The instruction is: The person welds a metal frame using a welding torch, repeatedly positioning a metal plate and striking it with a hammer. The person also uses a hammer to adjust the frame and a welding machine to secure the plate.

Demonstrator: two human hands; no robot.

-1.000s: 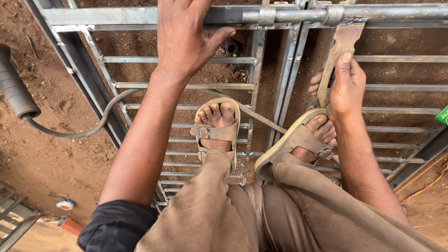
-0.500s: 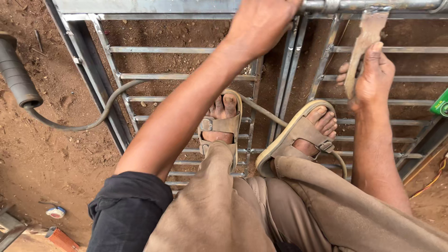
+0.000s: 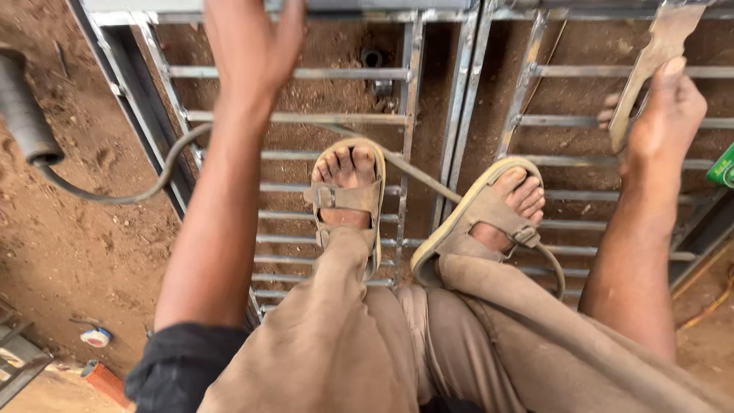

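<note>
Grating (image 3: 359,73) of grey metal bars, lying flat over red-brown soil (image 3: 69,229) and filling most of the head view; its long rails run away from the viewer, crossed by thinner rungs. Legs in tan trousers (image 3: 397,344) extend from the lower edge, both feet in worn tan sandals resting on the rungs: left sandal (image 3: 348,200) near the centre, right sandal (image 3: 483,214) turned outward just beside it. Grey hose (image 3: 107,195) curving from a dark cylindrical fitting (image 3: 21,111) at the left edge, passing under the bars toward the feet. Left hand (image 3: 256,42), arm in a dark sleeve, raised to the top frame rail; fingers spread and blurred, so whether they grip the rail cannot be told. Right hand (image 3: 664,115) clenched around the lower end of a flat, rust-stained metal tool (image 3: 654,57), which stands tilted above the right-hand bars, its upper end cut off by the frame edge. Green object (image 3: 722,167) at the far right edge. Small blue-and-white roll (image 3: 97,336) on the soil, lower left.
</note>
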